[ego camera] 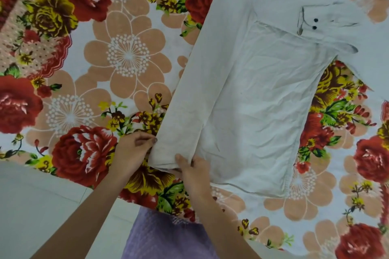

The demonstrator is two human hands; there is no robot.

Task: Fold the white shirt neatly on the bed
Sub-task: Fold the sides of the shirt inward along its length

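The white shirt (252, 94) lies spread on the bed, running from the near edge up to the top right. Its left side is folded over lengthwise, forming a long band. A sleeve cuff with two dark buttons (315, 23) lies folded across the upper part. My left hand (134, 149) pinches the left edge of the folded band at its near corner. My right hand (193, 172) grips the same corner from the near side, thumb on top of the cloth.
The bed wears a floral sheet (94, 59) with red roses and peach flowers. A pale floor (31, 206) shows at the lower left past the bed edge. Purple clothing (164, 237) on my body fills the bottom centre.
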